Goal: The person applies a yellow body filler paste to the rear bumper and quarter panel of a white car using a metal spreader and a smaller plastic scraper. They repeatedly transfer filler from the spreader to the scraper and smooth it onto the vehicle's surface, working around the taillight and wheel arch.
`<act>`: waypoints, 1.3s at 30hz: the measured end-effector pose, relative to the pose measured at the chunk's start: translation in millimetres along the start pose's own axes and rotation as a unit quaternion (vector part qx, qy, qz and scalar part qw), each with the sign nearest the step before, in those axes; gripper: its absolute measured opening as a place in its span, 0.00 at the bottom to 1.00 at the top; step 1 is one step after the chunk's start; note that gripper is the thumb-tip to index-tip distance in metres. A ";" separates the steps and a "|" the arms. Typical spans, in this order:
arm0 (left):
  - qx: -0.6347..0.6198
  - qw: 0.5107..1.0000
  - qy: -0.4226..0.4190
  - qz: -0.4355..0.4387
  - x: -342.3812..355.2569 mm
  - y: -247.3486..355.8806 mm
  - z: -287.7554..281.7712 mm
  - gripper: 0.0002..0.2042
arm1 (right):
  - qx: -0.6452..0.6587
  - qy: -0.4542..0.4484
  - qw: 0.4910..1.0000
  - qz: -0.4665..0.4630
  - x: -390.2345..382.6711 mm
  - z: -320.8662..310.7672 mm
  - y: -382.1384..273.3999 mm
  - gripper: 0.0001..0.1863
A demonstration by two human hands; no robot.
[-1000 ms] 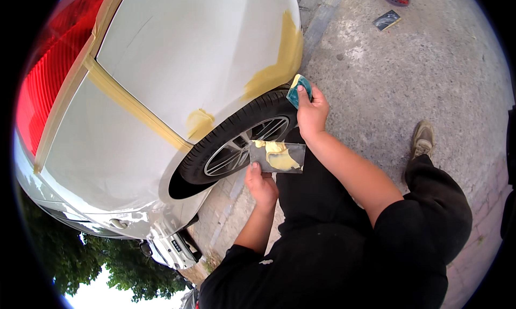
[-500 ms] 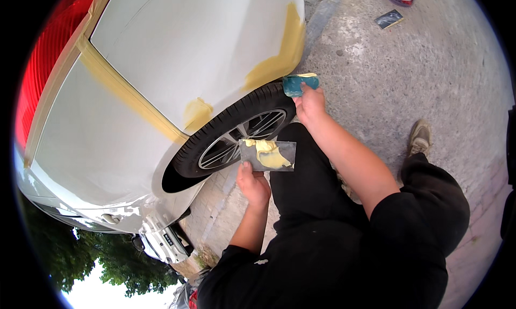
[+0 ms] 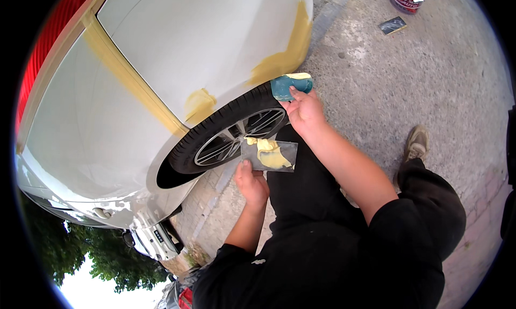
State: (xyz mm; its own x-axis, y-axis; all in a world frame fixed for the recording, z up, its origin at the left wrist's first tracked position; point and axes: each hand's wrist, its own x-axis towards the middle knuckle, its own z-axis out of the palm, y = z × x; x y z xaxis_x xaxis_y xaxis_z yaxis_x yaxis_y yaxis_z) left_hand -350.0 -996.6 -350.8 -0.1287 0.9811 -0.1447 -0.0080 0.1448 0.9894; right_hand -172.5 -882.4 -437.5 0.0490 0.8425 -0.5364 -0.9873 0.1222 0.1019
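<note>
My right hand (image 3: 305, 110) grips a teal flexible spreader (image 3: 290, 86) with pale yellow paste on its upper edge, beside the white car's lower panel edge above the tyre (image 3: 215, 123). Below it, my left hand (image 3: 251, 182) holds a grey rectangular board (image 3: 287, 150) by its lower left, with blobs of yellow paste on it, in front of the wheel. The white panel (image 3: 209, 40) carries yellow patches, one along its far edge (image 3: 279, 59) and a smaller one (image 3: 200, 105) above the tyre, plus a long yellow band (image 3: 131, 86) along a seam.
A round tin (image 3: 406, 2) and a small dark rectangular pad (image 3: 392, 25) lie on the concrete ground (image 3: 441, 83) at upper right. A red tail light (image 3: 48, 37) is at upper left. My legs and shoe (image 3: 416, 145) are below. Another white car (image 3: 153, 236) and trees stand at lower left.
My right hand has turned the spreader from upright to nearly horizontal and moved it slightly leftward, against the tyre's upper side in view. My left hand and board have shifted a little left.
</note>
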 end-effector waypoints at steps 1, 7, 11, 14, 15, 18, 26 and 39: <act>0.000 1.000 0.007 -0.003 -0.7 -0.1 1.9 0.16 | -0.005 -0.027 1.000 0.001 -8.6 5.5 2.3 0.19; -0.028 1.000 -0.002 0.012 0.0 10.2 16.4 0.16 | -0.063 -0.184 0.981 0.009 -46.0 33.4 7.8 0.21; -0.056 0.998 -0.011 0.017 -1.6 26.0 28.0 0.17 | -0.120 -0.257 0.959 0.010 -51.5 43.0 -10.4 0.22; -0.090 0.995 -0.014 0.039 -0.9 46.0 43.4 0.17 | -0.230 -0.264 0.937 -0.010 -51.3 41.6 -25.9 0.22; -0.117 0.992 -0.020 0.028 1.5 55.8 51.5 0.17 | -0.249 -0.255 0.934 -0.019 -53.5 43.5 -33.3 0.22; -0.144 0.987 -0.070 0.029 5.3 75.5 61.5 0.18 | -0.321 -0.299 0.898 -0.036 -55.1 43.4 -50.2 0.20; -0.273 0.946 -0.144 -0.102 9.9 79.4 111.2 0.17 | -0.473 -0.395 0.774 -0.145 -91.8 61.0 -72.8 0.24; -0.252 0.928 -0.270 -0.048 24.5 88.0 122.9 0.21 | -0.589 -0.282 0.722 -0.229 -86.0 77.5 -113.0 0.15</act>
State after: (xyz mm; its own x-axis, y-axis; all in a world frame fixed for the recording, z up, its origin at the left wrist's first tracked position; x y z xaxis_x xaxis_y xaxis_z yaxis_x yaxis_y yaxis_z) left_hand -232.0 -944.0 -268.5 0.4111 0.9080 -0.0813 -0.4737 0.2890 0.8320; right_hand -53.4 -928.0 -338.0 0.1371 0.9754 0.1728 -0.2755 0.2051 -0.9392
